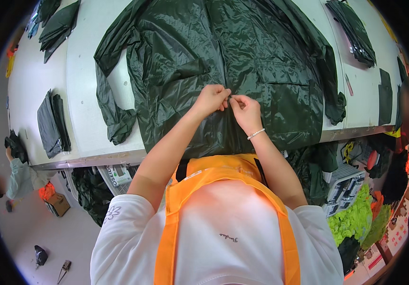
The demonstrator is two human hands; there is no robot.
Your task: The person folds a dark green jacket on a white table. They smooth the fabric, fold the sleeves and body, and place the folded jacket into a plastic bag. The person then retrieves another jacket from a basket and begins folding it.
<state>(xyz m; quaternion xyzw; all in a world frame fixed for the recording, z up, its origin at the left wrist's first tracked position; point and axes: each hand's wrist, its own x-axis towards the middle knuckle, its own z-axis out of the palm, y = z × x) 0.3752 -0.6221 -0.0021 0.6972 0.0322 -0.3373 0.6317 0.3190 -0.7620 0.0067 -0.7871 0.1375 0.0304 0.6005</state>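
Observation:
A dark green, shiny rain jacket (176,61) lies spread on the white table, sleeves out to both sides and its front facing up. Over its middle front opening, my left hand (212,99) is closed with fingertips pinching the jacket's edge. Close beside it, my right hand (246,113), with a beaded bracelet (256,134) at the wrist, pinches the same front edge. The fastening between the fingertips is too small to make out. A flap pocket (285,78) shows on the jacket's right side.
Folded dark green garments (53,124) lie on the white table (86,95) at left, with another stack (354,33) at far right near a small pen-like tool (348,84). Below the table edge stand crates with garments and a bright yellow-green pile (354,216). Another person (22,175) is at far left.

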